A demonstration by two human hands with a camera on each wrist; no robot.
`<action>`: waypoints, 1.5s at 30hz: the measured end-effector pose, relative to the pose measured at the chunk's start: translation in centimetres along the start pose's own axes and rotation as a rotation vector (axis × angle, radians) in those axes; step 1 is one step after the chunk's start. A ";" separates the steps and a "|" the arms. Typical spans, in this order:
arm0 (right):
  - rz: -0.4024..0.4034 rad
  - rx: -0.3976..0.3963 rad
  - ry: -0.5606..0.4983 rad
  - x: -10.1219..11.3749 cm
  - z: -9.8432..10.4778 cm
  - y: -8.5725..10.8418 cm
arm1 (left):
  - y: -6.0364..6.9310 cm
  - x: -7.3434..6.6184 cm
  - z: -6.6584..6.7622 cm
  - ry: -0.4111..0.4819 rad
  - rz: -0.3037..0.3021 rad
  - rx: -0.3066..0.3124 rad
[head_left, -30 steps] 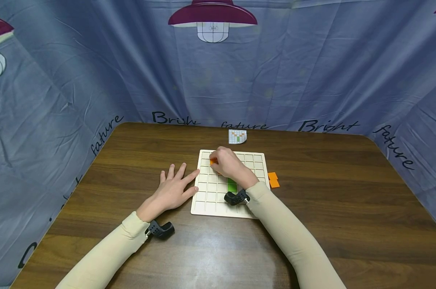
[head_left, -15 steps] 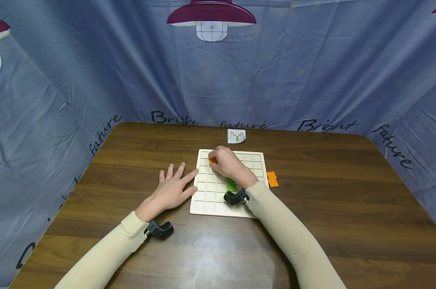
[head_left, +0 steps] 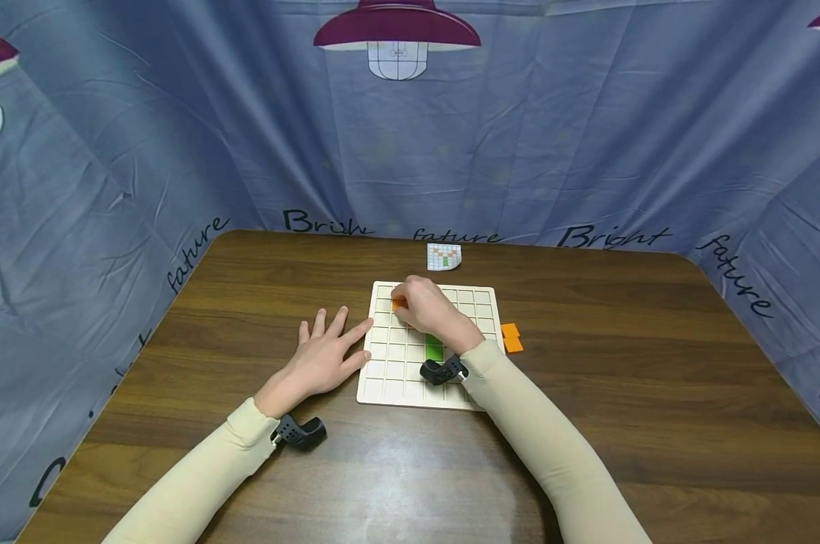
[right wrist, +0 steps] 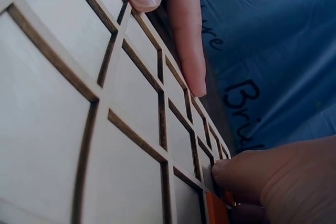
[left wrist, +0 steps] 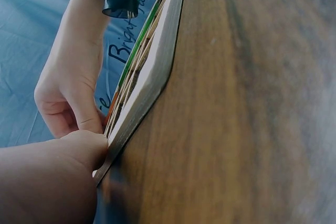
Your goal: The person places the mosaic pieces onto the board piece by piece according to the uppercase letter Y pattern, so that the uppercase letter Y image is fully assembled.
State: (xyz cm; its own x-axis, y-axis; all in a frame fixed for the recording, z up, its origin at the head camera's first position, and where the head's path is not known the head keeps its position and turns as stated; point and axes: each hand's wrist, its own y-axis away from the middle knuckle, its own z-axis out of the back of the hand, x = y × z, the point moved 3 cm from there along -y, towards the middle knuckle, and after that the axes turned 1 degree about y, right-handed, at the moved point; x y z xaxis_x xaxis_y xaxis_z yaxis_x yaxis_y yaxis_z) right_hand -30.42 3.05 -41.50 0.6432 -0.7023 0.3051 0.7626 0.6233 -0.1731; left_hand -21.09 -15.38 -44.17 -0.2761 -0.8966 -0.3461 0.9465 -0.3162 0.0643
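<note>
A pale board with a grid of square recesses [head_left: 385,370] lies on the table in the head view. My right hand [head_left: 428,306] reaches over its far left part, fingers curled, pinching an orange square tile [head_left: 399,304] at a recess. In the right wrist view, the right thumb [right wrist: 247,174] is down at the grid, and an orange tile [right wrist: 215,208] shows beside it. Green tiles [head_left: 434,347] sit in the board's middle, partly covered by the right wrist. My left hand [head_left: 323,359] lies with fingers spread, its index fingertip and thumb touching the board's left edge.
Two orange tiles [head_left: 512,338] lie on the wooden table [head_left: 620,363] by the board's right edge. Behind the board is a small paper card [head_left: 444,257] printed with a coloured grid. A blue curtain [head_left: 518,136] borders the table at the back and sides.
</note>
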 end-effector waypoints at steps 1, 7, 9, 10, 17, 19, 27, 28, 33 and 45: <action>-0.005 0.002 0.001 0.0 0.0 0.0 | 0.0 0.0 0.0 0.000 0.000 0.001; -0.054 0.014 -0.036 0.0 0.0 0.3 | 0.1 0.1 -0.1 -0.006 -0.001 0.002; -0.060 0.015 -0.043 0.0 0.1 0.4 | 0.2 0.0 -0.1 -0.006 -0.002 0.004; -0.061 0.013 -0.046 0.0 0.3 0.5 | 0.2 0.0 -0.1 -0.006 -0.003 0.006; -0.072 0.010 -0.080 -0.5 1.8 1.7 | 0.1 -0.1 0.0 0.008 -0.004 0.014; -0.075 0.008 -0.091 -0.7 2.2 2.0 | 0.1 -0.1 0.0 0.009 -0.004 0.010; -0.073 -0.019 -0.072 -2.5 3.9 4.2 | 0.1 -0.1 0.1 0.002 -0.014 -0.011; -0.076 -0.022 -0.066 -2.8 4.1 4.5 | 0.1 -0.1 0.1 0.003 -0.016 -0.011; -0.103 -0.034 -0.044 -4.4 5.0 6.5 | 0.1 -0.1 0.0 0.004 -0.024 -0.010; -0.180 -0.051 -0.003 -7.7 6.7 11.0 | 0.1 0.1 0.0 0.008 -0.021 -0.016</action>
State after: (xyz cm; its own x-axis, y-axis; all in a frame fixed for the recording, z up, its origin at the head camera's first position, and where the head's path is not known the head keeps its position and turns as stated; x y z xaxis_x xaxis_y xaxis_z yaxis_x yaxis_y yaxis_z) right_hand -27.44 17.63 -39.52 0.4963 -0.7998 0.3377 0.8677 0.4696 -0.1630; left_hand -21.02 -15.47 -44.23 -0.2950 -0.8872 -0.3546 0.9430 -0.3302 0.0417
